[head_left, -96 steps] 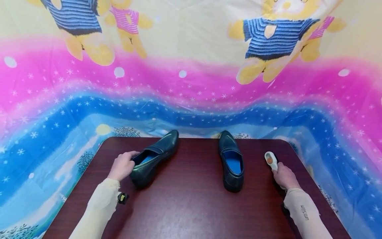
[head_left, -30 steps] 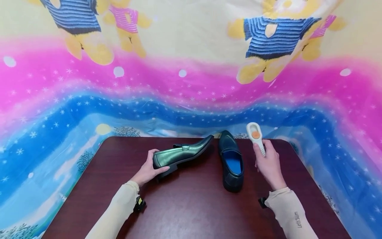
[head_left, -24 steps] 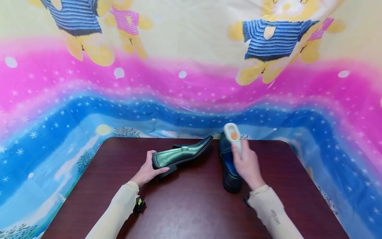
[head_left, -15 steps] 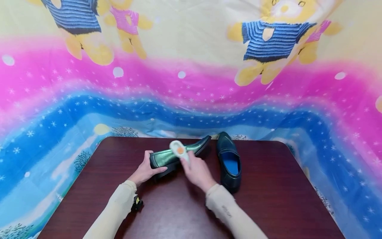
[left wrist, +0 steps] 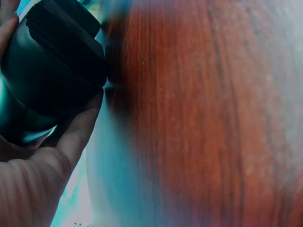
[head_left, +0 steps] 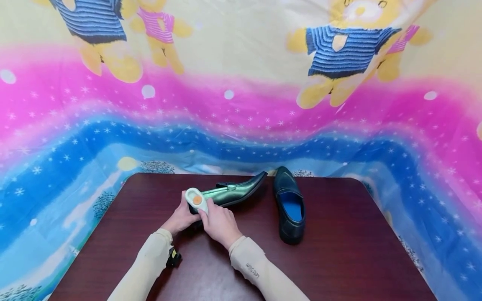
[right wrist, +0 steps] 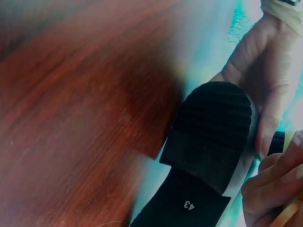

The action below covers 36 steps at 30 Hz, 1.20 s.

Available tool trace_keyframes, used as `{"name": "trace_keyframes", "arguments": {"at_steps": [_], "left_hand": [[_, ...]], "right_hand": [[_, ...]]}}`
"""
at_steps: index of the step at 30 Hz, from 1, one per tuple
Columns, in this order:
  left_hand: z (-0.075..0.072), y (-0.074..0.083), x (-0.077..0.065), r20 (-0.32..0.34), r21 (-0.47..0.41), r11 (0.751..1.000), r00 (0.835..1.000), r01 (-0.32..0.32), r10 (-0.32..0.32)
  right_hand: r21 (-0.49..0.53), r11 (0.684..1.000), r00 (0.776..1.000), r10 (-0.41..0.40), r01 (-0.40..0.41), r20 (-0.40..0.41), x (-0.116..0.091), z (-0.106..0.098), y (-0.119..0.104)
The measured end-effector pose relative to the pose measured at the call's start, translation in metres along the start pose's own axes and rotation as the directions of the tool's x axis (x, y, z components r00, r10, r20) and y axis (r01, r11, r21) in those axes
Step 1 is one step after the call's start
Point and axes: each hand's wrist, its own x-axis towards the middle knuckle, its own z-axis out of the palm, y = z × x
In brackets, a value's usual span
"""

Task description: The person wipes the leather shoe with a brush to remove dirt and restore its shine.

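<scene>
A dark green-black loafer [head_left: 229,193] lies tilted toward its side, toe pointing to the back right. My left hand [head_left: 180,219] grips it round the heel. The right wrist view shows its ridged heel and sole [right wrist: 203,137], marked 43. My right hand [head_left: 221,223] holds a white-handled shoe brush [head_left: 196,200] with an orange spot on top, over the loafer's heel end and close to my left hand. Dark bristles [right wrist: 276,143] show against the shoe's side in the right wrist view. A matching loafer [head_left: 290,205] with a blue insole stands upright to the right.
Both shoes are on a dark red-brown wooden table [head_left: 339,251] with rounded back corners. Behind it hangs a printed cloth [head_left: 241,121] with bears and snowflakes. A small black device [head_left: 174,257] sits at my left wrist.
The left loafer has swung round and tipped onto its side in my left hand. My right hand has brought the brush from the table's right side leftward to the loafer's heel.
</scene>
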Motion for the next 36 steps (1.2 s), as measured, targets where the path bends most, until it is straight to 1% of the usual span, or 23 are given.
{"name": "trace_keyframes", "arguments": {"at_steps": [4,7,11,14,16,18,21,22,24,27,29,31,34,36], "left_hand": [[0.001,0.001,0.001,-0.005,-0.015,1.000,1.000,0.006,-0.006],[0.001,0.002,0.001,-0.006,-0.035,0.999,1.000,0.014,-0.015],[-0.001,0.002,-0.001,-0.010,-0.041,0.998,0.999,0.045,-0.045],[-0.002,0.002,-0.002,-0.016,-0.044,0.997,0.998,0.057,-0.058],[-0.003,0.002,-0.001,-0.010,-0.044,0.997,0.998,0.056,-0.056],[-0.003,0.001,0.000,-0.003,-0.047,0.997,0.998,0.056,-0.056],[-0.003,0.000,0.001,-0.001,-0.055,0.997,0.998,0.061,-0.061],[-0.003,0.000,0.001,-0.003,-0.055,0.996,0.998,0.063,-0.063],[-0.004,0.000,0.001,-0.004,-0.044,0.997,0.998,0.059,-0.059],[-0.006,-0.002,0.001,0.016,-0.021,0.999,0.999,0.035,-0.035],[-0.006,-0.003,0.002,0.032,-0.015,1.000,0.999,0.005,-0.005],[-0.007,-0.003,0.003,0.039,-0.019,1.000,0.999,-0.005,0.006],[-0.007,-0.003,0.005,0.039,-0.020,1.000,0.999,0.001,0.000],[-0.007,-0.001,0.006,0.036,-0.027,0.999,0.999,0.024,-0.023]], "right_hand": [[-0.046,0.999,1.000,0.009,-0.011,-0.027,-0.001,-0.002,0.009],[-0.075,0.996,0.997,0.034,-0.039,-0.072,-0.003,-0.008,0.025],[-0.119,0.989,0.986,0.068,-0.087,-0.153,-0.005,-0.017,0.048],[-0.124,0.988,0.983,0.070,-0.092,-0.168,-0.006,-0.021,0.056],[-0.101,0.990,0.983,0.080,-0.097,-0.166,-0.006,-0.023,0.056],[-0.049,0.992,0.982,0.110,-0.119,-0.156,-0.006,-0.024,0.049],[0.045,0.990,0.985,0.141,-0.137,-0.102,-0.005,-0.023,0.033],[0.074,0.988,0.988,0.138,-0.132,-0.072,-0.005,-0.022,0.027],[0.107,0.989,0.995,0.103,-0.101,-0.011,-0.005,-0.019,0.015],[0.106,0.993,0.998,0.037,-0.042,0.045,-0.007,-0.011,0.006],[0.079,0.997,0.999,0.002,-0.006,0.050,-0.008,-0.007,0.005],[0.042,0.999,0.999,-0.030,0.029,0.039,-0.008,-0.004,0.008],[-0.009,0.998,0.997,-0.067,0.067,0.027,-0.006,-0.005,0.021],[-0.041,0.998,0.998,-0.055,0.056,0.007,-0.005,-0.008,0.033]]}}
